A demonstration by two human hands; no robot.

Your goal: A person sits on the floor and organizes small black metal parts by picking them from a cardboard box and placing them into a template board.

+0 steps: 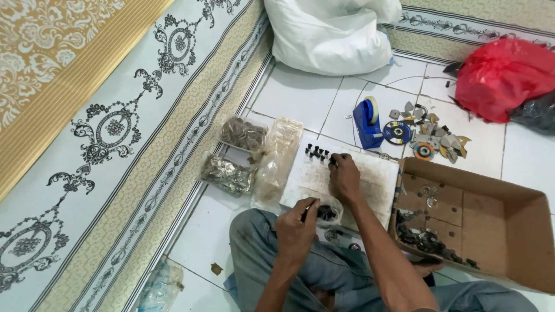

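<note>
On a white tiled floor beside a patterned carpet, we seem to be setting small black parts in rows on a white board, right hand pinched together there, left hand clamped on a thin dark tool, so the next placement likely needs careful alignment.

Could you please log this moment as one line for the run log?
left hand: holds thin dark tool | right hand: fingers at small black parts on white board | cardboard box: beside right arm
</note>
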